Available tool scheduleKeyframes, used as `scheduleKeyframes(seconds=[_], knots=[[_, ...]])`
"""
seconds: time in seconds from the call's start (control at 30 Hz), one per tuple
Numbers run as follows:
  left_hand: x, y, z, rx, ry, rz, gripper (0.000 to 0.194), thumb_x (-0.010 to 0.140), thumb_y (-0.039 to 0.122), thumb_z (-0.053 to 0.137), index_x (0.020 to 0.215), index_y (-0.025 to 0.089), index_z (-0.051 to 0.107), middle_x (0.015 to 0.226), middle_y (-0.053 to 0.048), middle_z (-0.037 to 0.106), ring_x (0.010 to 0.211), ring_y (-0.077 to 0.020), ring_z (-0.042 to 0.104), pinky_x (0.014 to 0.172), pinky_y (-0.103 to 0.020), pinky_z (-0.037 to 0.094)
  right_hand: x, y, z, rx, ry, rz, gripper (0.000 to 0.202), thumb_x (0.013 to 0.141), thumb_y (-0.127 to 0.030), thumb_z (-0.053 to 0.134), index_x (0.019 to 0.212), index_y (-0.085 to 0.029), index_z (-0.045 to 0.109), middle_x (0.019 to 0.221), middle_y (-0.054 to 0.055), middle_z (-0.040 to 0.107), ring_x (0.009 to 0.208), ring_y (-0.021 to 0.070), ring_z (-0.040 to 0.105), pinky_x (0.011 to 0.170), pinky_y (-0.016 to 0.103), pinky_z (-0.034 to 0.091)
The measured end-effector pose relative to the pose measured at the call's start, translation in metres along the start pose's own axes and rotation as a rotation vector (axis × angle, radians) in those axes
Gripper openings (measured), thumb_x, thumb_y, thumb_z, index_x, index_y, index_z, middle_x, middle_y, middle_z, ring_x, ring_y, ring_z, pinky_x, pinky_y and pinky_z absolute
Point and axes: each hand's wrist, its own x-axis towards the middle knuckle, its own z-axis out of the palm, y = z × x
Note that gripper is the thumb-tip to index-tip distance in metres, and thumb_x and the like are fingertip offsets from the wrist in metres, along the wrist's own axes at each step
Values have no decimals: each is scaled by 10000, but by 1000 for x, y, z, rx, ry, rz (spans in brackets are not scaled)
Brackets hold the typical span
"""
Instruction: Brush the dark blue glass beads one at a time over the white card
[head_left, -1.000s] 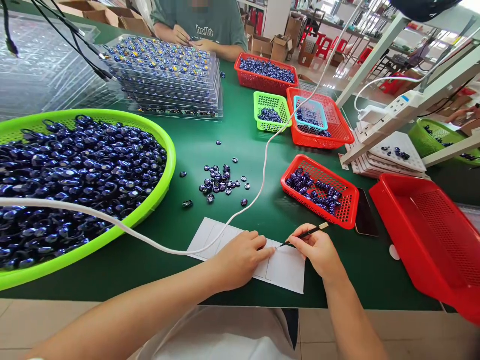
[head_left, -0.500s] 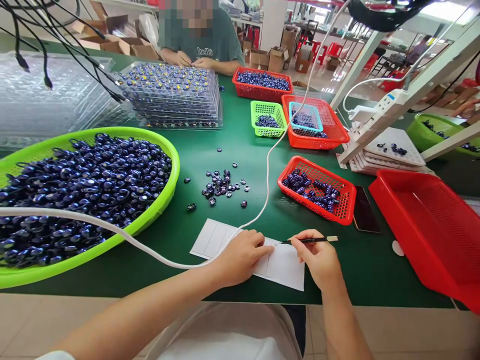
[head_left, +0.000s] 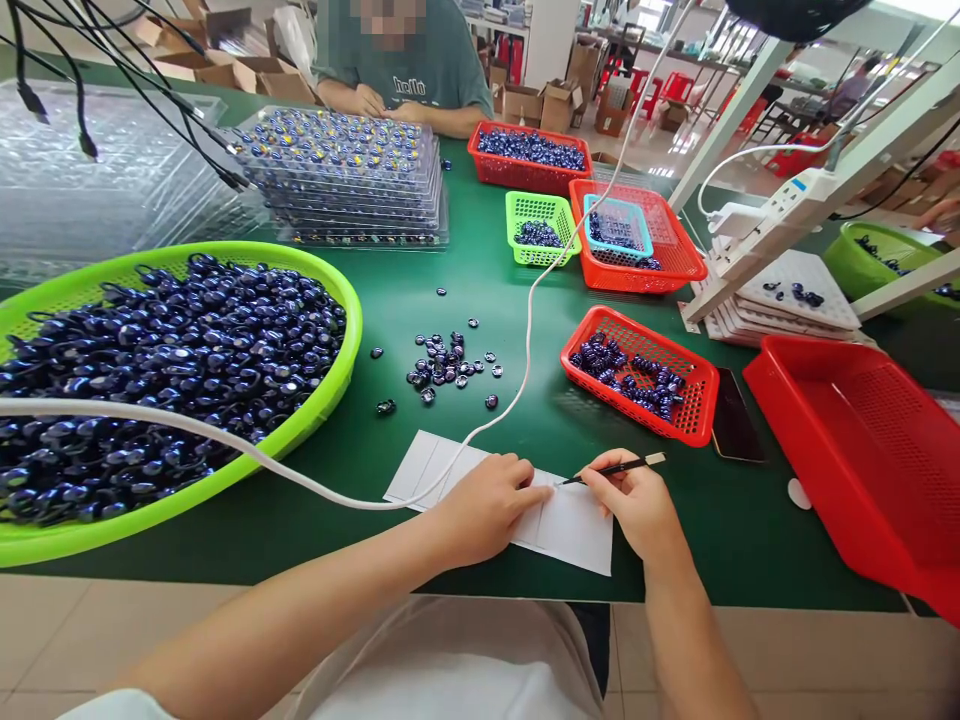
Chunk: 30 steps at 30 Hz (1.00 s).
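A white paper strip (head_left: 574, 530) with ruled lines lies on the green table near its front edge. My left hand (head_left: 491, 508) rests on the paper, index finger pointing right and the other fingers curled; nothing shows in it. My right hand (head_left: 634, 495) pinches a thin dark pen (head_left: 621, 467) with a pale end, its tip on the paper beside my left fingertip. A white cable (head_left: 529, 330) crosses the paper's left part. Beyond the paper, several small dark blue beads (head_left: 446, 362) lie loose on the table.
A big green basket (head_left: 349, 340) of dark beaded pieces stands left. Red baskets (head_left: 701, 425) and an unfilled red tray (head_left: 847, 500) are right, with a phone (head_left: 736, 420) between. Stacked clear trays (head_left: 352, 190) stand behind; a person (head_left: 442, 60) sits across the table.
The pen's rear end has tilted up a little in my right hand. My left hand stays on the paper. The whole view has shifted slightly.
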Motion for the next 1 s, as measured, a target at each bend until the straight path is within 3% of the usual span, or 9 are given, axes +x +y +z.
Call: scheduleKeyframes(seconds=[0.2, 0.3, 0.5, 0.7, 0.83, 1.0], knots=[[0, 0, 1, 9, 17, 2, 391, 896, 67, 469, 1215, 211, 643, 956, -95, 604, 831, -225, 520, 703, -344, 428, -7, 3, -2, 135, 94, -35, 352, 718, -490, 826, 785, -190, 654, 592, -2, 648, 437, 96, 474, 411, 229, 370], [-1, 0, 1, -50, 58, -11, 385, 907, 65, 453, 1196, 197, 670, 949, -101, 615, 835, -225, 544, 711, -342, 448, -20, 11, -3, 250, 169, -66, 311, 731, -434, 833, 785, -192, 646, 679, 29, 716, 408, 77, 464, 404, 231, 380], [5, 11, -10, -509, 152, -183, 281, 964, 143, 488, 1142, 169, 704, 979, -78, 669, 820, -164, 618, 724, -269, 474, -56, 31, 6, 410, 402, -223, 217, 772, -296, 821, 798, -206, 626, 815, 40, 758, 399, 68, 513, 419, 243, 423], [34, 25, -7, -883, 63, -383, 188, 871, 292, 671, 985, 160, 740, 710, 11, 633, 640, -119, 532, 608, -237, 411, -61, 34, 23, 559, 607, -279, 209, 791, -249, 807, 832, -216, 605, 824, 19, 743, 425, 56, 515, 441, 228, 412], [42, 25, 7, -1114, 58, -501, 282, 710, 328, 808, 918, 153, 733, 603, 61, 544, 545, -92, 474, 535, -219, 379, -58, 34, 26, 559, 644, -283, 214, 801, -270, 797, 849, -213, 596, 848, 34, 739, 437, 58, 514, 439, 231, 408], [39, 22, 13, -1263, 59, -556, 345, 668, 306, 815, 971, 149, 762, 668, 28, 642, 585, -110, 571, 606, -236, 476, -58, 36, 26, 474, 641, -302, 233, 789, -280, 804, 847, -209, 589, 845, 41, 748, 422, 66, 520, 428, 241, 427]])
